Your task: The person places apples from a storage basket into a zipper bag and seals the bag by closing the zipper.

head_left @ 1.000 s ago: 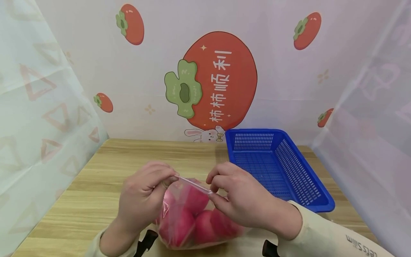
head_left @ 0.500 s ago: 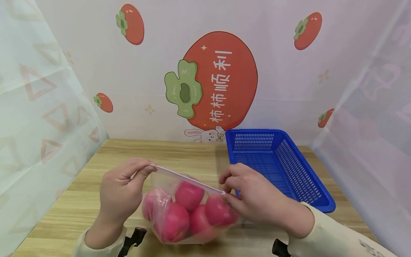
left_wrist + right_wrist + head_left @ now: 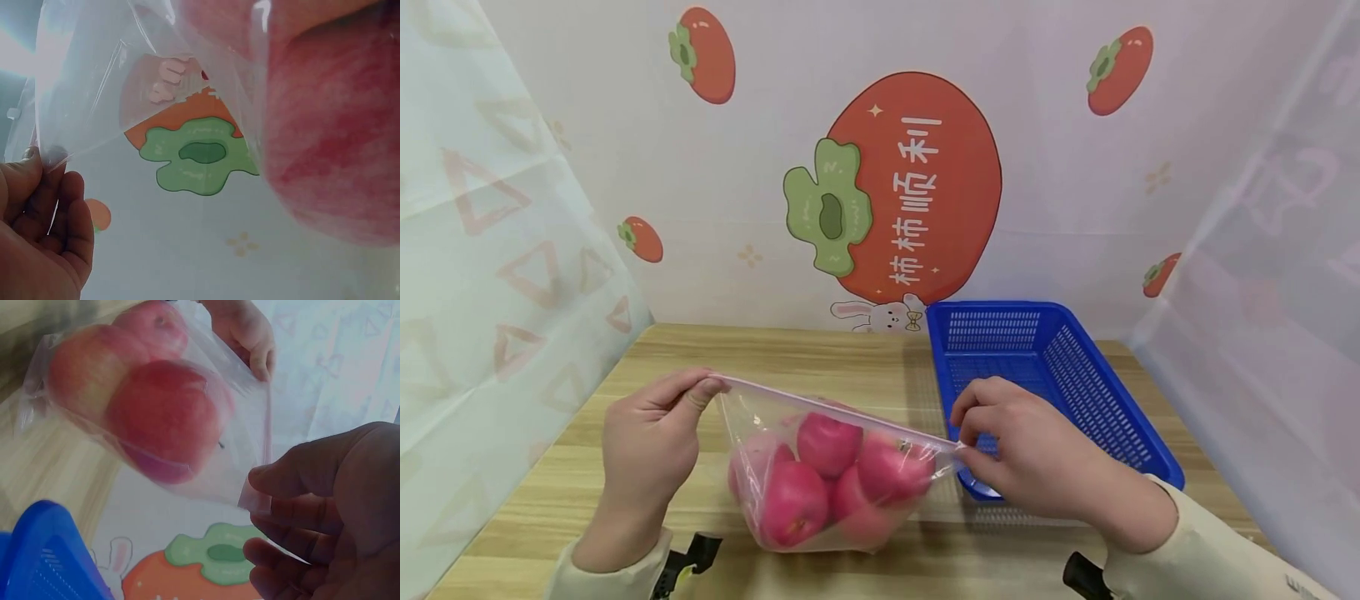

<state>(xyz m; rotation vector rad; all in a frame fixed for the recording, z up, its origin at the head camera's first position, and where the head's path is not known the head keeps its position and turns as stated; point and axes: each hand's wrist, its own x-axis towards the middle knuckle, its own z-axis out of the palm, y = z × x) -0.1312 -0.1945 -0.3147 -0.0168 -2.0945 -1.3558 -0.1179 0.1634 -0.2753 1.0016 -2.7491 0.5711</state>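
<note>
A clear zip bag (image 3: 880,423) with several red apples (image 3: 829,446) inside is stretched between my hands. My left hand (image 3: 651,433) pinches the left end of its top strip between thumb and finger. At the other end of the strip, my right hand (image 3: 1033,446) pinches the corner, its remaining fingers loosely bent. The strip runs taut and slopes down to the right. Close up in the left wrist view, an apple (image 3: 331,125) bulges against the plastic. Whether the bag's underside touches the table is hard to tell.
A blue plastic basket (image 3: 1138,417) stands at the right on the wooden table (image 3: 587,467), partly behind my right hand. Behind the table hangs a printed cloth (image 3: 760,167) with persimmon pictures. Pale curtains (image 3: 512,292) close off both sides.
My hands have moved apart, the left one leftward and the right one rightward. The bag's top strip has been pulled from short and slack to long and straight, and the apples show more plainly.
</note>
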